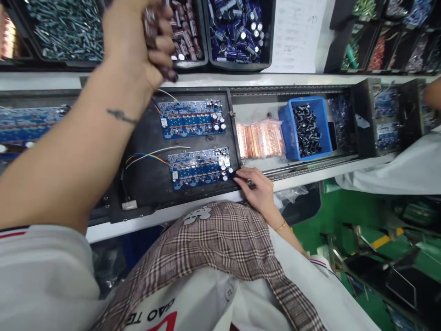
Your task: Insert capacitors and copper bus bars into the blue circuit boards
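Observation:
Raised over the parts bins, my left hand (143, 50) is closed around several brown capacitors (150, 27), some poking out between the fingers. My right hand (257, 186) pinches a dark blue capacitor (234, 175) at the lower right corner of a blue circuit board (198, 168). White-topped capacitors stand on that board beside my fingertips. Above it lies a second blue circuit board (192, 119). Both are on a black tray (148, 133), with coloured wires running from their left sides.
Bins of green parts (65, 27), brown capacitors (188, 32) and blue capacitors (237, 32) line the back. To the right are bagged copper strips (260, 139) and a blue box (308, 128) of black capacitors. Another person's sleeve (389, 165) reaches in at the far right.

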The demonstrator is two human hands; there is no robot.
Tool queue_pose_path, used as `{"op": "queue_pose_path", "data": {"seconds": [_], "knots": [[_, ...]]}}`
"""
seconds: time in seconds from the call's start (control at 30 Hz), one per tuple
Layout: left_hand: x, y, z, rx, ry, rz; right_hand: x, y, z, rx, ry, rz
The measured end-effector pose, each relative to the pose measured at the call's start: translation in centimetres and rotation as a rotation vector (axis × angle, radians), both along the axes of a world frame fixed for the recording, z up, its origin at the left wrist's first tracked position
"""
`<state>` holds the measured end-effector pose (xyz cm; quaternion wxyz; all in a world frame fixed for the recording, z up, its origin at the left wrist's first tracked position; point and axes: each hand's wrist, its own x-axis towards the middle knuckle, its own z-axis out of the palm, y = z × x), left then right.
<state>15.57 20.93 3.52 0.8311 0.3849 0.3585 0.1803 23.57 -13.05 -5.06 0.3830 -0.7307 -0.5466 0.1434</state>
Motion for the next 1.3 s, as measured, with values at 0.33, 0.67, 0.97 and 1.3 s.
{"op": "queue_pose_path", "data": {"seconds": [0.33,0.67,0.97,1.3], "knots": [[-8.0,-17.3,-3.1,-0.327,-0.048,-0.193,-1.7,0.4,0.6,0.024,-0.285,0.055],[-11.2,-18.5,-3.5,-0.043,0.068,-0.162,-2.2,7.7,8.2,-0.171,-0.309,0.476],[-12.9,-20.0,-4.7,-0.871,-0.08,-0.15,0.9,15.6,3.8,-0.173,-0.318,0.409],[-13.0,-17.9,-4.9,-0.588,-0.151,-0.008,1.3,16.9,2.7,-0.209,-0.521,0.465]]}}
